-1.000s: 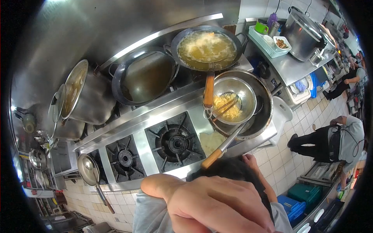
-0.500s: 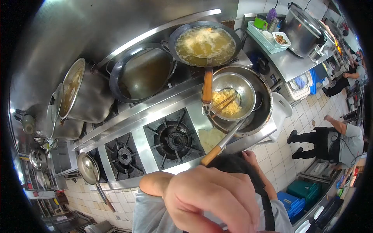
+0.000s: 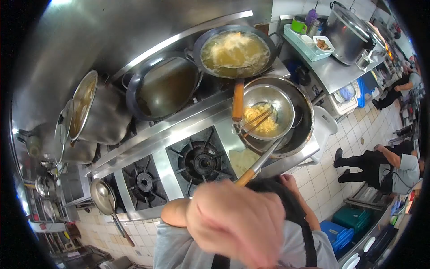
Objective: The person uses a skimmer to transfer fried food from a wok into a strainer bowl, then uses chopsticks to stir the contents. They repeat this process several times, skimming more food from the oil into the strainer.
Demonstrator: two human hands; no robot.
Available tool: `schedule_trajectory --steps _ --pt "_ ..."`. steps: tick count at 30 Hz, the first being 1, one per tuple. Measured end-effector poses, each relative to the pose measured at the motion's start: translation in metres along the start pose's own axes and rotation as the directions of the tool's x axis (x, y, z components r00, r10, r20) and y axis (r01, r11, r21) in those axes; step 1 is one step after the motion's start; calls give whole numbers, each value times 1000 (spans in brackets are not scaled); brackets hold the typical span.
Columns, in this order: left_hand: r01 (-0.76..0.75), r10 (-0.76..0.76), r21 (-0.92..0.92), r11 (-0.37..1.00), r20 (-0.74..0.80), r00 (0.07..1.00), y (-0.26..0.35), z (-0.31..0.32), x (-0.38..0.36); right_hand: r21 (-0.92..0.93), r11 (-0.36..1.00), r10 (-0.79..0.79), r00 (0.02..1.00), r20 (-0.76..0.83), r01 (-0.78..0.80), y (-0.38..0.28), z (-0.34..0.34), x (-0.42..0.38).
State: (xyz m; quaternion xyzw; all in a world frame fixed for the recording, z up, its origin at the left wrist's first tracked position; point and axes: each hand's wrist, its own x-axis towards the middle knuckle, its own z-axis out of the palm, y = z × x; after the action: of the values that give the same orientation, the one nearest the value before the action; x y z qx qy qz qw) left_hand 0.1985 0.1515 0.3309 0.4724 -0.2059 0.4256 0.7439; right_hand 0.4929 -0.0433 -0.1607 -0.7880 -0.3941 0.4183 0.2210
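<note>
Raised close to the camera, my left hand (image 3: 235,219) looks bent at the knuckles and is smeared by motion, its fingertips hidden below. Behind it in this view is the wooden handle of a ladle (image 3: 261,165) that leans on the rim of a large dark pan (image 3: 307,121). My right hand (image 3: 288,180) hangs low by the counter's front edge, small in view, its fingers mostly hidden. Inside the pan, a steel bowl (image 3: 288,101) holds yellow crumbly bits (image 3: 265,124) and a pair of chopsticks (image 3: 257,122). A wooden-handled strainer (image 3: 238,98) rests in a wok of bubbling oil (image 3: 233,51).
A second wok (image 3: 165,85) with dark liquid and a tall stockpot (image 3: 105,114) stand along the back. Black burners (image 3: 203,162) line the front. A tray (image 3: 309,50) with cups sits right of the oil wok. People (image 3: 394,166) stand at the right.
My left hand has shifted slightly left and is now more blurred. My right hand stays by the counter's edge. A person at the right has moved their arm.
</note>
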Motion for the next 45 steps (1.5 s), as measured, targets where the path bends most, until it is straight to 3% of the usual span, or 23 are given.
schedule_trajectory --steps 1,3,4,7,10,13,16,17,20,26,29,35,45 --pt "15 -15 47 999 11 1000 -1 -6 0 7 1000 17 1000 0 -17 3 -1 2" --pt "123 -35 225 967 -358 933 -5 -21 -11 30 998 58 998 0 -58 2 1 -1" --pt "162 6 271 949 -528 849 -13 -40 -15 41 998 53 998 -15 -53 -1 2 -3" --pt "297 98 299 907 -835 542 -35 -100 -12 43 999 30 998 -49 -28 -24 -5 -14" --pt "496 71 256 830 -930 361 -68 -166 -49 11 1000 -3 999 -52 4 -40 -11 -19" --pt "547 -325 -102 831 -887 327 -87 -184 -60 29 1000 11 999 -37 -10 -33 -12 -18" --pt "544 -579 -375 751 -769 270 -92 -175 -47 34 998 49 998 -33 -47 -33 -12 -19" --pt "520 -566 -398 756 -796 214 -93 -169 -34 36 998 51 998 -27 -50 -29 -11 -18" --pt "484 -605 -415 771 -714 352 -103 -204 -40 -19 1000 -5 998 -58 4 -11 -4 -13" --pt "585 -588 -342 735 -750 301 -101 -228 -33 19 999 28 998 -51 -27 -8 -3 -12" --pt "612 -479 -225 758 -829 289 -105 -221 -39 4 999 40 998 -47 -40 -19 -8 -17" --pt "641 -485 -181 746 -808 336 -97 -227 -49 -25 1000 16 998 -57 -18 -23 -10 -17" --pt "648 -597 -302 699 -746 296 -46 -180 -42 4 1000 27 999 -47 -27 -4 -2 -8"
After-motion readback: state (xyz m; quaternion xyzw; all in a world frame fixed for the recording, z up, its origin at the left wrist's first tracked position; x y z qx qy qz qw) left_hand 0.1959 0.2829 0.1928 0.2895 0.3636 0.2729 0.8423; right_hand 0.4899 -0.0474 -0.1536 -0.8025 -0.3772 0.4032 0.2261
